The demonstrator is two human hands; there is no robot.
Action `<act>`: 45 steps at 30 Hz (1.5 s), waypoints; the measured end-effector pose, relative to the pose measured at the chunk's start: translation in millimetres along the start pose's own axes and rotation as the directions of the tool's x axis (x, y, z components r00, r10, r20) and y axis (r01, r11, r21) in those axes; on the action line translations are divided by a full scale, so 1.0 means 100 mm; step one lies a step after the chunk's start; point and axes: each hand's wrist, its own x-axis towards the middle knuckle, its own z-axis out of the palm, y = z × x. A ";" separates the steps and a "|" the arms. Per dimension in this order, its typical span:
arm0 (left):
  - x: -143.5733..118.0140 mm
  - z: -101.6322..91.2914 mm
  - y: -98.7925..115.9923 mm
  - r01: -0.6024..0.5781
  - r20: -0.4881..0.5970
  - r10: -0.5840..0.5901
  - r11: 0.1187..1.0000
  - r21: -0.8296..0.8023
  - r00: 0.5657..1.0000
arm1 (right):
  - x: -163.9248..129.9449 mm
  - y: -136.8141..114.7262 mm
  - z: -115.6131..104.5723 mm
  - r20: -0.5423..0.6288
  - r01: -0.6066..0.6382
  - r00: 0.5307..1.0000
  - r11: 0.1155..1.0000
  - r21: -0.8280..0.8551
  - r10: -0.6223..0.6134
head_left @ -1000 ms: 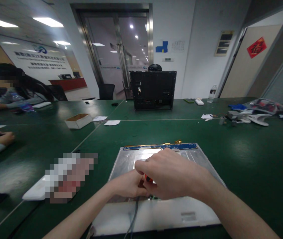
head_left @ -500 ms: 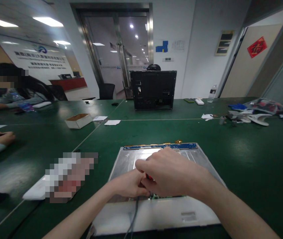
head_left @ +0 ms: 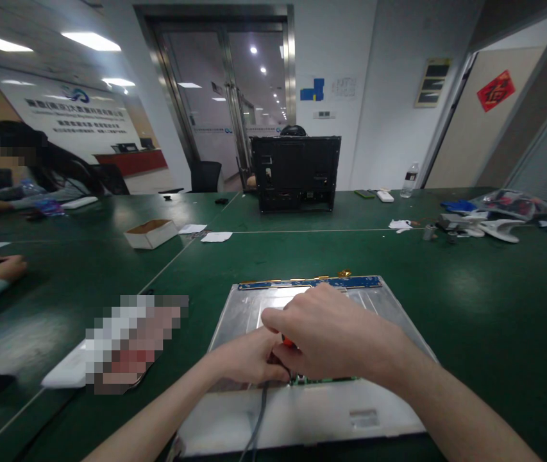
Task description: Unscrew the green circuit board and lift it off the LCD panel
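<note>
On the green table (head_left: 470,308) a metal panel (head_left: 239,308) is laid flat. A red-handled tool (head_left: 286,343) is gripped by the right hand (head_left: 331,337) and steadied by the left hand's (head_left: 249,359) pinching fingers; it is best kept upright.

bright ceiling panels (head_left: 93,42) | table (head_left: 470,289) glare | edges warped, left blurred

A flat, rectangular silver metal display panel (head_left: 388,308) lies face down on the green table, a narrow blue circuit strip (head_left: 311,282) along its far edge and a white band across its near edge. A small red-handled tool (head_left: 286,343) stands over a green circuit board (head_left: 331,380), mostly hidden.
</note>
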 end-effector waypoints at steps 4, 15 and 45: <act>0.00 0.03 -0.03 0.074 -0.035 -0.073 0.996 0.043 0.997 | -0.01 -0.01 -0.02 0.036 0.053 0.998 0.996 0.069 -0.055; -0.01 -0.02 0.06 0.001 -0.014 0.000 0.999 0.038 1.000 | 0.01 0.00 0.00 0.020 -0.004 1.000 1.000 0.022 0.003; -0.03 -0.03 0.11 -0.026 -0.043 0.028 0.999 0.042 0.999 | 0.02 0.00 -0.01 0.011 -0.005 1.000 1.000 -0.001 0.005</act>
